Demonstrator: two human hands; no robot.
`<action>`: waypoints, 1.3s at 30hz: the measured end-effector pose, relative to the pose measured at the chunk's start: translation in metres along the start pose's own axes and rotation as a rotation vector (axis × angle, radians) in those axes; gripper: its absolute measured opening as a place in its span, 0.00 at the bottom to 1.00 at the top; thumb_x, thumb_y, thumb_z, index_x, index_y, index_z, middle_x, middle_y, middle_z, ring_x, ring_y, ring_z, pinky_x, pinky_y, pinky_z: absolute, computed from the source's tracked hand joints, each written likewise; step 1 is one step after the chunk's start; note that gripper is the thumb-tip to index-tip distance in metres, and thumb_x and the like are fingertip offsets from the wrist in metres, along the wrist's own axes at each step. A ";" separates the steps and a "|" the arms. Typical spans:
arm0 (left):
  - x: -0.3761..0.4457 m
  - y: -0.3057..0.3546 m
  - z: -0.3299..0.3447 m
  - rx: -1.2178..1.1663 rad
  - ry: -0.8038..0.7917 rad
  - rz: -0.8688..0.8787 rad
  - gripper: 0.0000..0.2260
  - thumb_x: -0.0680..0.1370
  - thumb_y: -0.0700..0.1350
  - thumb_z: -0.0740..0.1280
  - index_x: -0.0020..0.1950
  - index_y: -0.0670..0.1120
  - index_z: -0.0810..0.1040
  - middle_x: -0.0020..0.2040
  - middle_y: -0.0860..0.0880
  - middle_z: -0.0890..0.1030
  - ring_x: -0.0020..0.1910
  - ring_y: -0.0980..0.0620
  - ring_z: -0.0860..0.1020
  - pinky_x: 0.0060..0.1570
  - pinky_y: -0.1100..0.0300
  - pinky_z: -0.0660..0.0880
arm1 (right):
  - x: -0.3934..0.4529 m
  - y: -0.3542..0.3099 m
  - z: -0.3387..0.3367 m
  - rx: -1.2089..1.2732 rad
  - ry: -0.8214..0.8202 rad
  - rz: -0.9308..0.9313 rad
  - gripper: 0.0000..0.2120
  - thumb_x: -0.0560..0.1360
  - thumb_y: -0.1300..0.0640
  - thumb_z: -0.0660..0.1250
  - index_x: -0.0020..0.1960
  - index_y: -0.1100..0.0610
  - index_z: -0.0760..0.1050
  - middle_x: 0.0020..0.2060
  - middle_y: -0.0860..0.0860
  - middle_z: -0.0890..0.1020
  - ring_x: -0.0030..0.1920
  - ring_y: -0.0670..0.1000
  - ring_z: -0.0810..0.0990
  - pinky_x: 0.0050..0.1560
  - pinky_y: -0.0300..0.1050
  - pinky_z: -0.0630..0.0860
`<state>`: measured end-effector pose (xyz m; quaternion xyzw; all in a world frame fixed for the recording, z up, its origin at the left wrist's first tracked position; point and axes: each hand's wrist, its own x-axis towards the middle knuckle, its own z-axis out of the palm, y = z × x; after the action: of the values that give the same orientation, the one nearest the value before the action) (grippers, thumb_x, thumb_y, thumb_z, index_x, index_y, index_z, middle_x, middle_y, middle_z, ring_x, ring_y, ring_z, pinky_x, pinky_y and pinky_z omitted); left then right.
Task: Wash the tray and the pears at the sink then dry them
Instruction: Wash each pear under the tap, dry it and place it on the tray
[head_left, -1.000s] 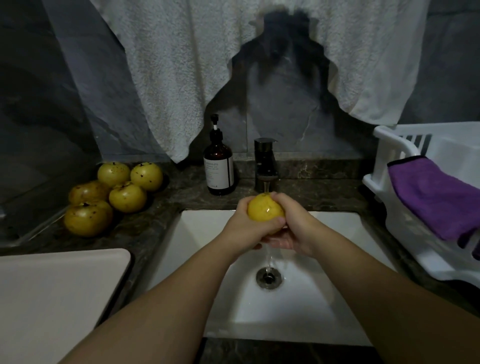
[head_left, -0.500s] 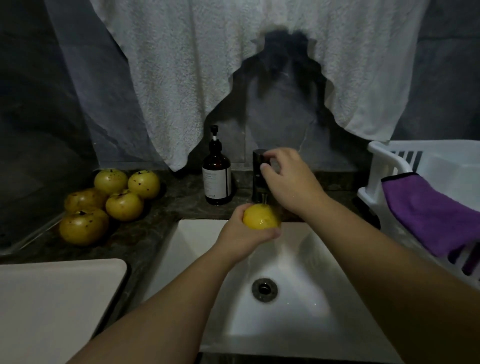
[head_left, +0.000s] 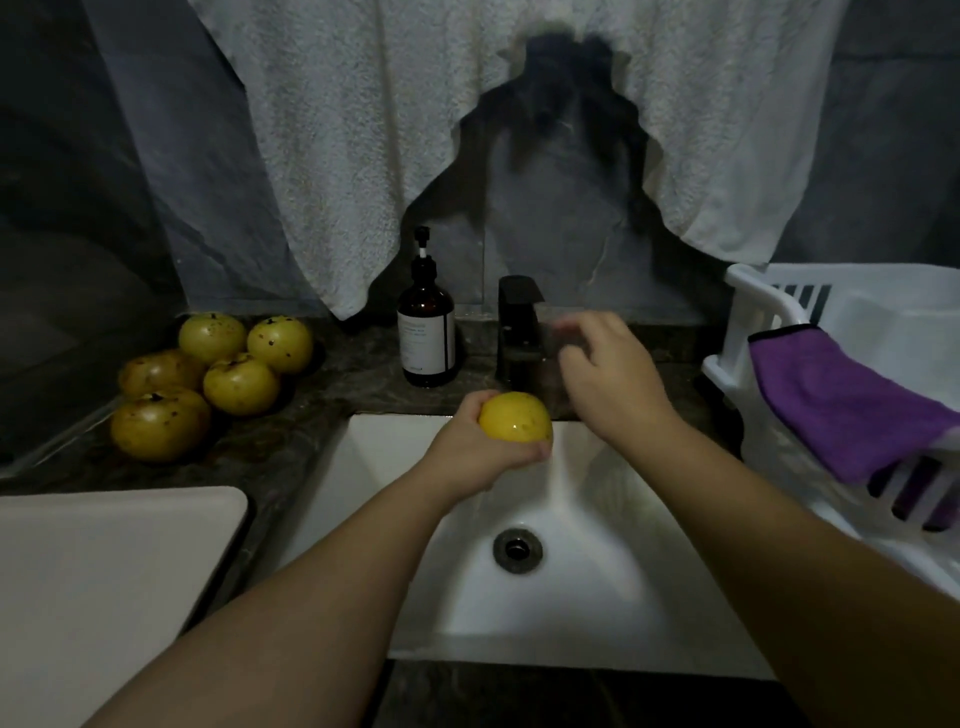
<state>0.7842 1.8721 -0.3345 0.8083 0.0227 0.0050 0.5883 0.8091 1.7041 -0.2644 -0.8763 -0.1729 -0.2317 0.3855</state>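
The left hand (head_left: 480, 449) cups a wet yellow pear (head_left: 515, 423) from below, fingers curled round it, over the far rim of the white sink (head_left: 597, 597), probably so that drips fall into the basin rather than on the counter. The right hand (head_left: 610, 384) hangs at about two o'clock from the pear, just beside the black tap (head_left: 519, 332); its fingers are blurred, so I cannot tell whether they are spread or curled, though they seem to hold nothing. No stream of water is plain to see under the spout. Five more pears (head_left: 208, 382) wait in a cluster on the dark counter at ten o'clock from the sink, well apart from the washed one. The pale tray (head_left: 104, 582) lies at eight o'clock, flat beside the basin. At three o'clock stands a white drying rack (head_left: 748, 322) with a purple cloth (head_left: 841, 400) draped over its edge, likely where the pear is bound for drying. A brown pump bottle (head_left: 427, 332) stands at twelve o'clock, just left of the tap, and a white towel (head_left: 337, 156) hangs above; neither blocks the way to the rack.
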 end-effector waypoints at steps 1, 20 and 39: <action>-0.001 0.000 0.000 0.032 -0.014 0.005 0.40 0.63 0.57 0.84 0.69 0.64 0.67 0.59 0.55 0.77 0.53 0.53 0.80 0.36 0.61 0.77 | -0.011 0.010 0.004 0.071 0.004 0.089 0.14 0.77 0.51 0.59 0.60 0.45 0.77 0.55 0.45 0.76 0.57 0.47 0.75 0.48 0.39 0.69; -0.016 0.009 -0.014 -0.154 0.036 0.053 0.24 0.74 0.39 0.66 0.69 0.53 0.75 0.66 0.51 0.77 0.57 0.55 0.76 0.49 0.59 0.71 | -0.057 0.037 0.029 0.259 -0.290 0.550 0.35 0.63 0.37 0.78 0.65 0.36 0.65 0.49 0.41 0.73 0.45 0.47 0.76 0.27 0.43 0.78; -0.004 -0.002 -0.019 0.306 0.093 -0.013 0.11 0.72 0.37 0.72 0.36 0.48 0.72 0.32 0.50 0.75 0.32 0.49 0.75 0.34 0.57 0.73 | -0.053 0.041 0.034 0.226 -0.278 0.569 0.36 0.53 0.32 0.73 0.58 0.32 0.63 0.48 0.42 0.73 0.46 0.50 0.76 0.23 0.41 0.77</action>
<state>0.7792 1.8910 -0.3304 0.8873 0.0556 0.0351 0.4565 0.7936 1.6969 -0.3374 -0.8643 0.0031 0.0278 0.5021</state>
